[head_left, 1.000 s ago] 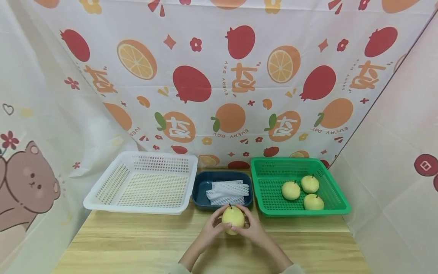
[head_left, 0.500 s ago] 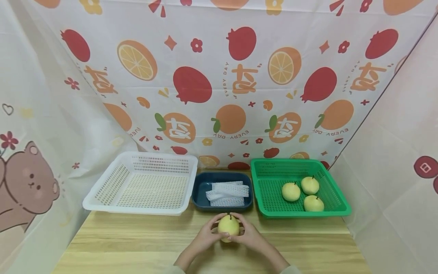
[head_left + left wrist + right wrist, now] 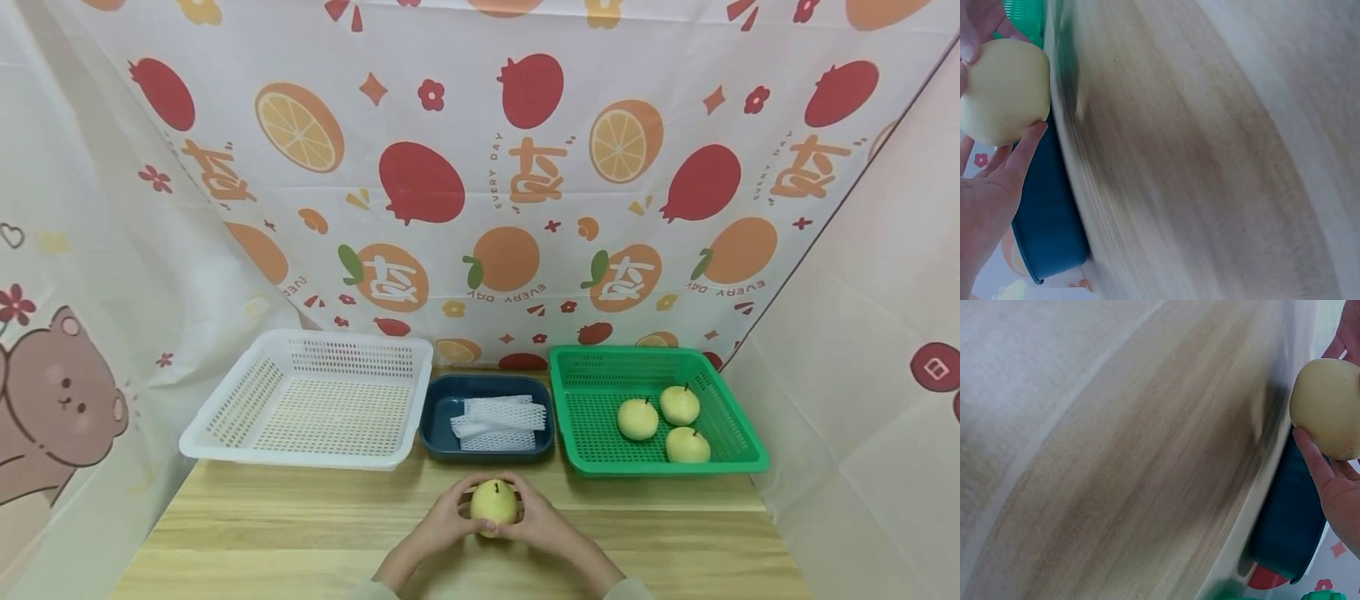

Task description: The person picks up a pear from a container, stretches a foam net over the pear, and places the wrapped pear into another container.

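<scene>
Holding a yellow pear (image 3: 494,504) between them, the left hand (image 3: 448,518) and the right hand (image 3: 542,521) both have their fingers curled round it, one on each side. The thumbs come together at the near side of the pear, and its dark stem points up. The pear is over the wooden bench (image 3: 300,517), nearer to the person than the blue tray (image 3: 444,406); whether its underside touches the bench is hard to tell. Both wrist views show a thumb pressed against the pear's smooth skin, with the outer wall of the tray behind.

In the tray lie several white foam nets (image 3: 501,423), flat and overlapping. To its left stands a white basket (image 3: 337,417) with slotted walls. Just beside the tray on the right is a green basket (image 3: 592,433) of similar shape, with three more pears (image 3: 637,418) close together towards its right side, stems showing.

Behind the containers hangs a white cloth (image 3: 480,333) printed with oranges, red fruit and flowers. A paler cloth at the left carries a brown bear (image 3: 63,400). Light sleeves (image 3: 628,590) show at the bottom edge of the head view.
</scene>
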`<state>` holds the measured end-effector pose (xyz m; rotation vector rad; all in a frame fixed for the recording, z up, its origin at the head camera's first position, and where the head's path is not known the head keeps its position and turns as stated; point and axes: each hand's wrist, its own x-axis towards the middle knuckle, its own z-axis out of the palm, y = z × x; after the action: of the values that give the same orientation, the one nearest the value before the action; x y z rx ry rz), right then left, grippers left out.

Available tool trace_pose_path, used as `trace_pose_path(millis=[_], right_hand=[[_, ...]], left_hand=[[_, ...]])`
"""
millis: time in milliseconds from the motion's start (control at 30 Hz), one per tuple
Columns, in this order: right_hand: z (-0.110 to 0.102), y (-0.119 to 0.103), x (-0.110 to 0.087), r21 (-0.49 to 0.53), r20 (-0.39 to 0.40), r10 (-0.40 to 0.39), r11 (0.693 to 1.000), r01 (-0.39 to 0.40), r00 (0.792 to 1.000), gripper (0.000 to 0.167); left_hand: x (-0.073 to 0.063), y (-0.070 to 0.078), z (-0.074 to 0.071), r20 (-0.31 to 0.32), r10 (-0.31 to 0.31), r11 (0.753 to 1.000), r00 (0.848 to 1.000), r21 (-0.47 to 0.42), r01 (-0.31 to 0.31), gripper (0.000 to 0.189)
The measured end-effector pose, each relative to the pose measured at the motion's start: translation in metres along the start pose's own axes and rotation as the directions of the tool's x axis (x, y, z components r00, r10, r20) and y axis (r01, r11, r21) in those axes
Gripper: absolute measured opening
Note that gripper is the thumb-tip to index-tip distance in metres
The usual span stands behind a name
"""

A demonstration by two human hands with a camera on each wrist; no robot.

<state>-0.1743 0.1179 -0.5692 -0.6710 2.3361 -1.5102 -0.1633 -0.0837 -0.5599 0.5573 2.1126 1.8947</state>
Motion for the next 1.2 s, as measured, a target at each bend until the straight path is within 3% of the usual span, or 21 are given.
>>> trace_pose_path(millis=[333,800,1200], right_hand=[[0.003,0.005,0.000,-0.086,0.029,-0.014,0.996,0.017,0.999,0.071],[0.004,0.004,0.001,-0.125,0.057,-0.016,0.992,0.023,0.998,0.071],[0.008,0.004,0.000,-0.169,0.055,0.007,0.986,0.003,0.998,0.074]], left_hand=[[-0.003,-0.005,-0.001,0.015,0.010,0.995,1.000,0.095,-0.011,0.066],[-0.008,-0.009,0.000,-0.006,-0.017,1.000,1.000,-0.002,0.017,0.066],[-0.012,-0.011,-0.003,0.011,-0.048,0.999,0.999,0.011,0.047,0.068]])
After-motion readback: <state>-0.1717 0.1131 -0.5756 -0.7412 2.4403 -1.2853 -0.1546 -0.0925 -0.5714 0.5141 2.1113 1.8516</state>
